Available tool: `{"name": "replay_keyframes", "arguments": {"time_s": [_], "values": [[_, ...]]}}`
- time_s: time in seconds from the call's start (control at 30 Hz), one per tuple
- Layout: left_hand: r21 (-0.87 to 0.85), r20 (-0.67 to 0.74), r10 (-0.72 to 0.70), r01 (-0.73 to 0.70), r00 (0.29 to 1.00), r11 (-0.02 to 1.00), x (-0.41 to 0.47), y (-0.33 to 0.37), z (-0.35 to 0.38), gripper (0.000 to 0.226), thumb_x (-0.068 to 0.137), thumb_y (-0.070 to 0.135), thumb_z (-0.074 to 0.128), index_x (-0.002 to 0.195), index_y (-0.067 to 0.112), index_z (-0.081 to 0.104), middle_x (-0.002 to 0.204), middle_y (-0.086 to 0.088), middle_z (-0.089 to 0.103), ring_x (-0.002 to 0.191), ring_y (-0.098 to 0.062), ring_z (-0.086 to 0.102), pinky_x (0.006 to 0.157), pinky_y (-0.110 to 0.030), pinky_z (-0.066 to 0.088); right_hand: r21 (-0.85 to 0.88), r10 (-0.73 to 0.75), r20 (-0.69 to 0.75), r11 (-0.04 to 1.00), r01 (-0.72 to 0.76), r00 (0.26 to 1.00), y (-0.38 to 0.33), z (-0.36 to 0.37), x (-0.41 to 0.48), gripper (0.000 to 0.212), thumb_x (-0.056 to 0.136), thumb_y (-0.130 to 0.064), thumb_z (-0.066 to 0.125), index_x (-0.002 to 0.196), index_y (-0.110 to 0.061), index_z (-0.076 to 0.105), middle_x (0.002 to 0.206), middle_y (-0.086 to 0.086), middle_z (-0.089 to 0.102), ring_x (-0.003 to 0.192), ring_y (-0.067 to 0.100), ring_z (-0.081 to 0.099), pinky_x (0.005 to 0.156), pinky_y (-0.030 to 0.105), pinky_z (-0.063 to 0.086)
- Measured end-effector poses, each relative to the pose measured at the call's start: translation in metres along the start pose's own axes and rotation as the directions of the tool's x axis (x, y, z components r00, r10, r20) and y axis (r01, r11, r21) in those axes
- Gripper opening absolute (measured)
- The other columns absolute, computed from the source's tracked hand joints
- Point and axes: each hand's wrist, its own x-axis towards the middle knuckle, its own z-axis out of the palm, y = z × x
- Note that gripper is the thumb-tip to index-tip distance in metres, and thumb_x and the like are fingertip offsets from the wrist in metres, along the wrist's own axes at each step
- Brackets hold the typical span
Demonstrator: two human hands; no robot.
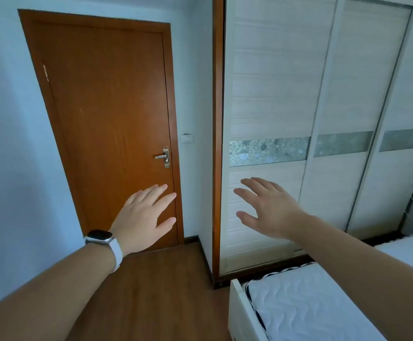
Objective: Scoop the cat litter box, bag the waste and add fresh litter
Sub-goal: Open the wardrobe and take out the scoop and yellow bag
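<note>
No litter box, scoop, bag or litter shows in the head view. My left hand (142, 217) is stretched out in front of me with straight, spread fingers and holds nothing; a white smartwatch sits on its wrist. My right hand (268, 209) is likewise held out flat in the air, fingers spread, empty. Both hands hover apart from each other, in front of a closed brown wooden door (107, 114) and a white wardrobe (271, 94).
The door has a metal lever handle (162, 156) on its right side, and a light switch (186, 138) sits on the wall beside it. A white bed with a bare quilted mattress (306, 306) fills the lower right. Brown wooden floor (151, 291) runs up to the door.
</note>
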Motion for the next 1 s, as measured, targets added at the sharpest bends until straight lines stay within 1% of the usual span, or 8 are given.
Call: {"name": "replay_keyframes", "arguments": {"time_s": [0.3, 0.4, 0.5, 0.63, 0.7, 0.8, 0.9, 1.0], "values": [[-0.052, -0.013, -0.025, 0.024, 1.000, 0.998, 0.060, -0.137, 0.057, 0.079, 0.084, 0.072, 0.013, 0.147, 0.031, 0.038, 0.157, 0.000, 0.031, 0.145, -0.024, 0.027, 0.114, -0.046, 0.025, -0.015, 0.082, 0.067, 0.997, -0.081, 0.994, -0.041, 0.038, 0.130, 0.079, 0.081, -0.068, 0.004, 0.149, -0.034, 0.026, 0.160, -0.002, 0.023, 0.148, 0.022, 0.018, 0.120, 0.042, 0.019], [-0.092, -0.032, -0.026, 0.023, 0.999, 0.996, 0.085, -0.167, 0.071, 0.074, 0.087, 0.070, 0.018, 0.148, 0.031, 0.036, 0.158, 0.001, 0.029, 0.146, -0.023, 0.025, 0.114, -0.045, 0.024, -0.034, 0.123, 0.080, 0.992, -0.120, 0.989, -0.045, 0.048, 0.162, 0.075, 0.085, -0.069, 0.007, 0.150, -0.034, 0.023, 0.161, -0.004, 0.019, 0.149, 0.020, 0.014, 0.120, 0.040, 0.016], [-0.155, -0.060, -0.052, 0.042, 0.997, 0.987, 0.099, -0.176, 0.087, 0.066, 0.090, 0.064, 0.033, 0.147, 0.031, 0.037, 0.158, 0.001, 0.030, 0.145, -0.024, 0.027, 0.113, -0.043, 0.023, -0.055, 0.130, 0.106, 0.991, -0.124, 0.986, -0.046, 0.062, 0.189, 0.063, 0.094, -0.064, 0.023, 0.150, -0.034, 0.021, 0.161, -0.004, 0.017, 0.149, 0.019, 0.012, 0.120, 0.039, 0.013], [-0.125, -0.058, 0.045, -0.052, 0.997, 0.991, 0.121, -0.187, 0.111, 0.060, 0.093, 0.059, 0.041, 0.145, 0.031, 0.040, 0.156, 0.000, 0.034, 0.143, -0.024, 0.031, 0.111, -0.040, 0.022, -0.071, 0.146, 0.124, 0.988, -0.138, 0.982, -0.044, 0.075, 0.222, 0.062, 0.095, -0.064, 0.025, 0.151, -0.035, 0.020, 0.161, -0.004, 0.016, 0.149, 0.020, 0.012, 0.120, 0.040, 0.014], [-0.143, -0.060, 0.044, -0.052, 0.997, 0.988, 0.139, -0.193, 0.121, 0.059, 0.093, 0.058, 0.043, 0.145, 0.031, 0.040, 0.156, 0.000, 0.034, 0.143, -0.023, 0.031, 0.111, -0.040, 0.022, -0.055, 0.154, 0.107, 0.987, -0.149, 0.982, -0.040, 0.080, 0.233, 0.062, 0.095, -0.063, 0.027, 0.150, -0.034, 0.023, 0.161, -0.004, 0.019, 0.148, 0.020, 0.015, 0.120, 0.040, 0.015], [-0.187, -0.043, 0.011, -0.018, 0.999, 0.982, 0.169, -0.198, 0.137, 0.060, 0.093, 0.059, 0.043, 0.147, 0.033, 0.036, 0.158, 0.003, 0.029, 0.146, -0.022, 0.025, 0.113, -0.040, 0.021, -0.054, 0.149, 0.095, 0.988, -0.144, 0.984, -0.028, 0.097, 0.243, 0.066, 0.091, -0.065, 0.019, 0.148, -0.032, 0.029, 0.159, -0.002, 0.026, 0.146, 0.021, 0.022, 0.119, 0.039, 0.018], [-0.207, -0.015, 0.003, -0.006, 1.000, 0.978, 0.199, -0.198, 0.154, 0.061, 0.094, 0.060, 0.041, 0.149, 0.034, 0.032, 0.160, 0.005, 0.024, 0.147, -0.021, 0.021, 0.114, -0.040, 0.018, -0.038, 0.190, 0.110, 0.982, -0.187, 0.976, -0.005, 0.120, 0.258, 0.076, 0.083, -0.068, 0.007, 0.148, -0.033, 0.027, 0.159, -0.004, 0.023, 0.147, 0.020, 0.019, 0.119, 0.038, 0.016], [-0.185, 0.002, 0.037, -0.036, 0.999, 0.982, 0.231, -0.196, 0.173, 0.062, 0.094, 0.061, 0.039, 0.149, 0.035, 0.030, 0.160, 0.005, 0.022, 0.148, -0.020, 0.019, 0.114, -0.039, 0.016, -0.015, 0.212, 0.102, 0.977, -0.212, 0.972, 0.022, 0.146, 0.279, 0.080, 0.080, -0.069, 0.004, 0.149, -0.033, 0.026, 0.159, -0.004, 0.023, 0.147, 0.019, 0.018, 0.120, 0.039, 0.018]]}}
